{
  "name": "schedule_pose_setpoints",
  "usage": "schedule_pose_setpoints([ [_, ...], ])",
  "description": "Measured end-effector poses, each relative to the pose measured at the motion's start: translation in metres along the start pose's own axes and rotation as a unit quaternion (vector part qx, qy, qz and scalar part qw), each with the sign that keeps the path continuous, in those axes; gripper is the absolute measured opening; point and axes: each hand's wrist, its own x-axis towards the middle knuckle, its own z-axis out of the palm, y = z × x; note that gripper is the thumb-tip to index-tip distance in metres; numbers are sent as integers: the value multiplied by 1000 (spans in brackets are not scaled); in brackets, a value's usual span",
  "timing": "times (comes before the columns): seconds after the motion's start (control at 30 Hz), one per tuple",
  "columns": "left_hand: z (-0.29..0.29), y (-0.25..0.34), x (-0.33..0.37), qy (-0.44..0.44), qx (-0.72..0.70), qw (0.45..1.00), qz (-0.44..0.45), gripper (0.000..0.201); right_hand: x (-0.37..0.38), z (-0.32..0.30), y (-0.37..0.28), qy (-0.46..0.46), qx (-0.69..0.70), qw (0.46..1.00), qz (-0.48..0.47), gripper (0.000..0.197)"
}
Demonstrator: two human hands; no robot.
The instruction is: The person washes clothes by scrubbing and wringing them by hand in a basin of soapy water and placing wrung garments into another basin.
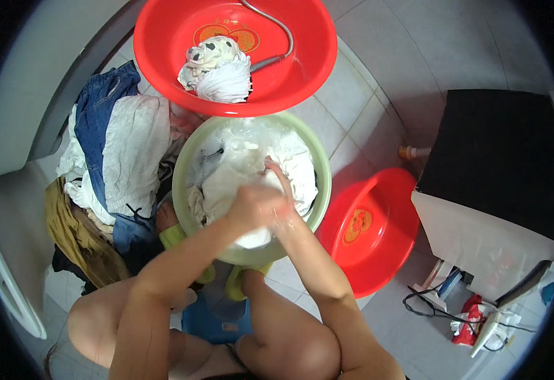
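Note:
Both of my hands meet over a pale green basin (pixel 323 212) of soapy water and laundry. My left hand (pixel 258 206) is closed in a fist, blurred by motion, and presses against my right hand (pixel 282 187). A wet white garment (pixel 226 180) is bunched around and under them, with folds gripped between the hands. Of the right hand, a finger or thumb curves over the cloth; the left fist hides the rest. Foam floats at the basin's far side, and more white cloth (pixel 296 158) lies to the right.
A large red basin (pixel 315 76) beyond holds wrung white clothes (pixel 223 79) and a shower hose (pixel 283 28). Another red basin (pixel 384 247) stands at right. Piled clothes (pixel 134 152) lie left. A dark-topped cabinet (pixel 492 158), cables (pixel 438 310) and a blue stool (pixel 217 316) are nearby.

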Motion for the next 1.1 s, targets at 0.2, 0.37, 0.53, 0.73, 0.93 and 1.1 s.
schedule_pose_setpoints([
  [0.2, 6, -11, 11, 49, 4, 977, -205, 12, -10, -11, 26, 16, 32, 996, -87, 41],
  [0.37, 13, 39, 7, -18, 122, 992, -40, 14, -1, -56, 29, 0, -125, 986, -113, 37],
  [0.53, -13, -54, -2, 38, 64, 948, -310, 17, -31, -2, 2, 81, -169, 975, -118, 44],
  [0.73, -6, -66, -20, -1, 86, 949, -304, 36, 17, -51, -3, 70, -462, 775, -425, 31],
  [0.93, 6, -126, -72, -153, 27, 888, -433, 60, 39, -78, 25, 53, -681, 632, -365, 37],
  [1.1, 24, -176, -86, -165, 182, 813, -528, 50, 90, -101, 23, 126, -679, 690, -215, 44],
])
